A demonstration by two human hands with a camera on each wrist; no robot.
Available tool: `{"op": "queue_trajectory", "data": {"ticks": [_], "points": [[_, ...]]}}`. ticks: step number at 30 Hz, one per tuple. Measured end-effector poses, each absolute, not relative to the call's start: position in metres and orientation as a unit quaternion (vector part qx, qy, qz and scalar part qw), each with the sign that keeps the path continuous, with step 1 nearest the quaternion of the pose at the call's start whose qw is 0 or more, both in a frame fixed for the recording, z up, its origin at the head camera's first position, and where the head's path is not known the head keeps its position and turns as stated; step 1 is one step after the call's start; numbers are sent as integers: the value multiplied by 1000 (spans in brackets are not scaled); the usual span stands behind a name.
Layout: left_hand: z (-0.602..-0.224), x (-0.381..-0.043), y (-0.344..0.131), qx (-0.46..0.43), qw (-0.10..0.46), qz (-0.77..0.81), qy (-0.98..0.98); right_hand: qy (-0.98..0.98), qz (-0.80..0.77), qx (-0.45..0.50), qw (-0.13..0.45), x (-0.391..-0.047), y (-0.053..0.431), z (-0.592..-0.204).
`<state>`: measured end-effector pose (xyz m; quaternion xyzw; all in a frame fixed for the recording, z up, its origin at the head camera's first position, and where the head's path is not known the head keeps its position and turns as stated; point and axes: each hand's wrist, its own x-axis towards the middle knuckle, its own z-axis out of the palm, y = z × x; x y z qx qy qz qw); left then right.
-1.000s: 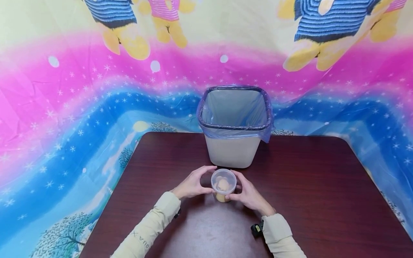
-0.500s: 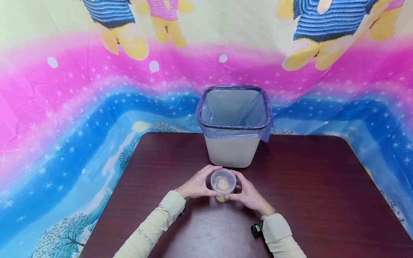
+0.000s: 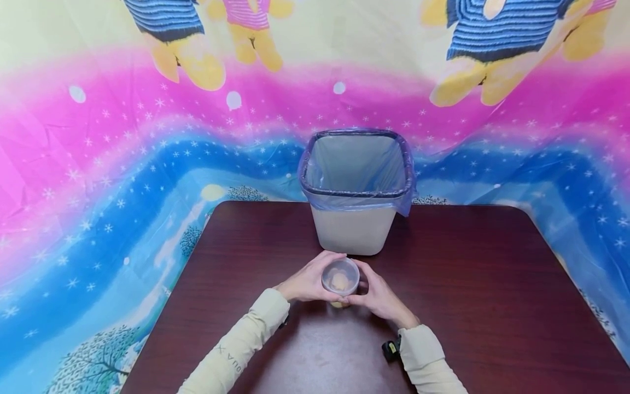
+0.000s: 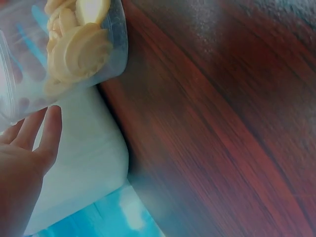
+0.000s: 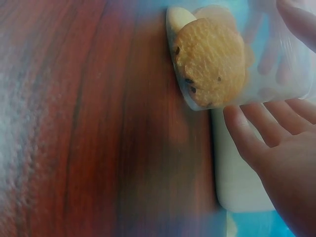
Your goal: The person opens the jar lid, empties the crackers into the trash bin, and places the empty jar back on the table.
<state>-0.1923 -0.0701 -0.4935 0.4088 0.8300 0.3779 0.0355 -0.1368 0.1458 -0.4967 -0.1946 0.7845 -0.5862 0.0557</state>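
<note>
Between the left hand [image 3: 309,279] and the right hand [image 3: 380,295], the clear tub [image 3: 340,265] of cookies [image 4: 81,52] is gripped near its rim — presumably for two-sided steadiness — with the bin [image 3: 351,230] just beyond both hands.

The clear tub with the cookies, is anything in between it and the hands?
Nothing visible is: the left hand and the right hand hold the clear tub directly, one on each side. The pale bin stands beyond it, not between.
</note>
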Motion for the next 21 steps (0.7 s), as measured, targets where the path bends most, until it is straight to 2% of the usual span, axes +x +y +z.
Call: {"op": "queue_trajectory", "data": {"ticks": [9,21], "points": [[-494,-192,-67,406,34,376,832,791,-579,-191,50,-146,150,-517],[-494,-191,-65,401,36,371,837,786,-583,-199,46,-145,151,-518]]}}
